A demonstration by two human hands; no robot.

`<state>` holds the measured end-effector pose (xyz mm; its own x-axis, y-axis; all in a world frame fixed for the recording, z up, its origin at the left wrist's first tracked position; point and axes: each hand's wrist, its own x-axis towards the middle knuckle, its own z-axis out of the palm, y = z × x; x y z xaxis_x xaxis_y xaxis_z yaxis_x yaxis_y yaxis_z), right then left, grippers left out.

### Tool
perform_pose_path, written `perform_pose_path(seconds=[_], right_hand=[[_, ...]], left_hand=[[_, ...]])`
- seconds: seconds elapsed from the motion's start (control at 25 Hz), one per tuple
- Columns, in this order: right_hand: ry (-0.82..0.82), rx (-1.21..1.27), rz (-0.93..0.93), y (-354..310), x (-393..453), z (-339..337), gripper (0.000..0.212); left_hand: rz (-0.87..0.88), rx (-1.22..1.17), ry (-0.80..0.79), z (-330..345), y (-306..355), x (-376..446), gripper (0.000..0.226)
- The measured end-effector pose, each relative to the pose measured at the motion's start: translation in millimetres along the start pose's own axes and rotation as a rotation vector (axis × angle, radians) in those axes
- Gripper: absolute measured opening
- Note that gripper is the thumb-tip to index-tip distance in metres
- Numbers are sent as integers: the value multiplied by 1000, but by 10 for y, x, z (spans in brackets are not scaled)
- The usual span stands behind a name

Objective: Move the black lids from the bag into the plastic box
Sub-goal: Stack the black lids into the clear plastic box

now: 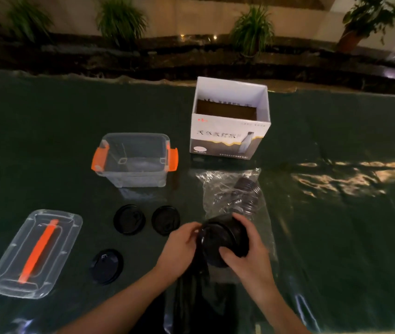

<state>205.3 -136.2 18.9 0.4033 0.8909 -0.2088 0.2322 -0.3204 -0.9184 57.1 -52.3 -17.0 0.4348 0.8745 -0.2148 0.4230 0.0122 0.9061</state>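
A stack of black lids (223, 237) sits between both hands near the table's front centre. My right hand (247, 251) wraps around the stack from the right, and my left hand (182, 239) pinches its left edge. A clear plastic bag (232, 186) lies just behind, with more black lids (248, 194) inside it. Three loose black lids lie on the table: one (129, 219), another (165, 220) beside it, and a third (106, 266) nearer me. The open clear plastic box (134, 160) with orange latches stands behind them.
The box's clear cover (35, 254) with an orange handle lies at the front left. An open white cardboard carton (230, 121) stands at the back, right of the plastic box. The table has a dark green glossy covering (336, 237). Plants line the far wall.
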Motion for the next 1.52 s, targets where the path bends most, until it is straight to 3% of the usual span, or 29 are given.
perform_pose_path(seconds=[0.12,0.16,0.24,0.4,0.56,0.68,0.8,1.0,1.24,1.4,1.52], right_hand=[[-24,-26,-105,-337,391,401,71],[-22,-49,-143,-443,510,554,73],[-52,-100,-209,-644,734,858,77],[-198,-144,-216,-875,1172,1324,89],[-205,-195,-248,-979,1589,1721,82],[-198,-267,-254,-1017,1925,2060,78],[-264,-236,-137,-986,2205,2312,79],[-340,-24,207,-790,2497,2591,82],[-457,271,560,-732,2726,2650,43],[-425,110,646,-671,2781,2693,38],[-520,14,590,-660,2786,2746,40]], left_hand=[[-168,-382,84,-439,166,89,17],[-171,-419,67,-565,203,148,23],[-171,-444,39,-797,243,304,58],[-187,-394,101,-1320,145,705,69],[-181,-147,93,-1817,-137,1183,77],[-232,237,78,-2158,-379,1568,111],[-245,335,23,-2434,-565,1804,117],[-159,706,-67,-2641,-793,2044,77],[117,1221,-141,-2612,-883,2260,75],[209,1473,-223,-2489,-1036,2280,67],[184,1619,-252,-2508,-1138,2301,59]])
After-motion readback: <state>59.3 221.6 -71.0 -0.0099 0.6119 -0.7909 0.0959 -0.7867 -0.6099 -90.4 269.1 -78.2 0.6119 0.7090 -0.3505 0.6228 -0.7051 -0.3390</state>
